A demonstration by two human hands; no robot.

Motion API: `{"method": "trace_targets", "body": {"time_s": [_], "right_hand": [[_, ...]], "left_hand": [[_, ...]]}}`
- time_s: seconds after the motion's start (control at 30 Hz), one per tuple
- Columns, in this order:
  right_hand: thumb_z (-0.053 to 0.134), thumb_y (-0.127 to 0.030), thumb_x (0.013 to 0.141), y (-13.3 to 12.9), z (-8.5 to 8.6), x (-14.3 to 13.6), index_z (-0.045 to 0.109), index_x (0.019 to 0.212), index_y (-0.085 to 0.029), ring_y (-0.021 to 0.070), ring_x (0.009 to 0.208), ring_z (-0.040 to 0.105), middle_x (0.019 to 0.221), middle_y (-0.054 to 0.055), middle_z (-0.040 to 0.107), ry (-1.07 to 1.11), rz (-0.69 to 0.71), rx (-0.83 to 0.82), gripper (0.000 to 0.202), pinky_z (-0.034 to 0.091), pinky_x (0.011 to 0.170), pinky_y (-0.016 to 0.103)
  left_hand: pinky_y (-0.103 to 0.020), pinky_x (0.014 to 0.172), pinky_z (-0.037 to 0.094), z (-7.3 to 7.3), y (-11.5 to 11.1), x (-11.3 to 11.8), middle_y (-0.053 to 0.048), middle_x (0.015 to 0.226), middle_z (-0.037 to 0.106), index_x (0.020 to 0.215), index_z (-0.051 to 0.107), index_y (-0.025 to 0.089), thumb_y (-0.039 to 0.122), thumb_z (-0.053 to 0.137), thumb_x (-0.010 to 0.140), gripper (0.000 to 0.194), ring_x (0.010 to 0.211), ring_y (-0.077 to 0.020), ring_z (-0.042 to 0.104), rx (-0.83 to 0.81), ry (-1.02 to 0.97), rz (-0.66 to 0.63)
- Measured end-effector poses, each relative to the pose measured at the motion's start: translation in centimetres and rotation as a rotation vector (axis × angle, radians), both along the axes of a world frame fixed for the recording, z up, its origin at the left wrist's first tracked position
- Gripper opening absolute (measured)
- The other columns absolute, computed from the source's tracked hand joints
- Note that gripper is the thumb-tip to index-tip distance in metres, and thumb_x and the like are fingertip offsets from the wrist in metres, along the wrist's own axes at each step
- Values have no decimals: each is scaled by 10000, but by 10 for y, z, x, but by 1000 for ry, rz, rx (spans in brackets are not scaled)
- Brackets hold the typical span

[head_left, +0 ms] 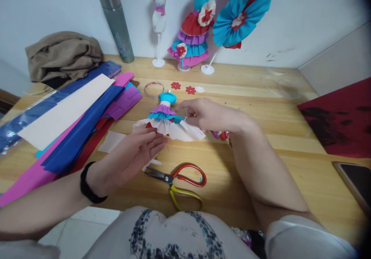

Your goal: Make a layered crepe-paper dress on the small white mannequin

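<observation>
Lengthwise, the ruffled turquoise-purple-white paper dress (165,115) points bodice-first toward the wall (285,27). Left hand (131,151) rests outstretched by its hem; right hand (204,114) curls alongside, grip unclear. Red-and-yellow-handled scissors (167,178) lie nearer.

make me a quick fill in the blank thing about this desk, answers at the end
Beside the small ruffled dress, the hand with the black wristband is the person's ____ one.
The scissors are red on one handle and ____ on the other.
Beside the pale flower cut-out lie two ____ ones.

Missing words: left; yellow; red
</observation>
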State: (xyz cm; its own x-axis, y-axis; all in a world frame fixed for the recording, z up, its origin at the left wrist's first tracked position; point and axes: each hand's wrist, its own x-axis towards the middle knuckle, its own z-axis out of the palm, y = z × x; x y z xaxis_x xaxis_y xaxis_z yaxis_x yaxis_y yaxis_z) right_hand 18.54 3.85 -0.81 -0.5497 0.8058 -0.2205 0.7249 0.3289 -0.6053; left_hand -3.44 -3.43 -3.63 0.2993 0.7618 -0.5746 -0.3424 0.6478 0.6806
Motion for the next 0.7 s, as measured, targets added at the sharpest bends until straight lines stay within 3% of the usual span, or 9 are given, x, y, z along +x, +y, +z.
{"method": "trace_targets", "body": {"time_s": [0.1, 0.2, 0.27, 0.33, 0.5, 0.7], "right_hand": [[533, -1, 769, 3, 1, 12, 744, 950, -146, 130, 616, 548, 695, 1, 658, -58, 102, -105, 313, 374, 597, 257], [620, -151, 827, 4, 1, 18, 781, 861, -153, 148, 692, 599, 795, 35, 725, -63, 154, -137, 164, 413, 635, 253], [610, -211, 858, 4, 0, 15, 785, 878, -154, 143, 656, 595, 742, 27, 709, -19, 181, -179, 185, 418, 618, 251], [574, -166, 857, 3, -3, 7, 773, 973, -157, 136, 607, 585, 672, 5, 676, 8, 184, -215, 231, 413, 591, 246], [532, -158, 868, 5, -16, -17, 756, 998, -179, 164, 594, 569, 635, 21, 649, -113, 27, -8, 260, 349, 565, 274], [512, -168, 868, 9, -27, -22, 767, 948, -189, 179, 657, 536, 795, 69, 700, -175, 36, 95, 268, 313, 608, 300]], "left_hand": [[-337, 1098, 524, 3, 3, -1, -54, 1096, 726, 974, 578, 207, 62, 538, 878, 178, 1079, -145, 710, -49, 0, 3], [-299, 999, 580, 4, 6, -6, -44, 1038, 734, 970, 604, 198, 54, 555, 884, 175, 980, -136, 734, -55, -14, -16], [-265, 924, 604, 4, 9, -8, -47, 992, 739, 945, 623, 185, 54, 574, 885, 152, 927, -136, 743, -49, -25, -21], [-236, 867, 616, 3, 12, -9, -59, 1002, 746, 961, 645, 176, 52, 578, 890, 158, 908, -138, 750, -36, -31, -29], [-189, 779, 626, 2, 16, -5, -83, 1038, 754, 1020, 666, 147, 25, 582, 893, 195, 868, -137, 762, -33, -9, -30], [-164, 691, 616, 1, 16, 1, -101, 926, 760, 943, 664, 109, 42, 575, 921, 114, 836, -152, 771, -7, -32, -116]]}}
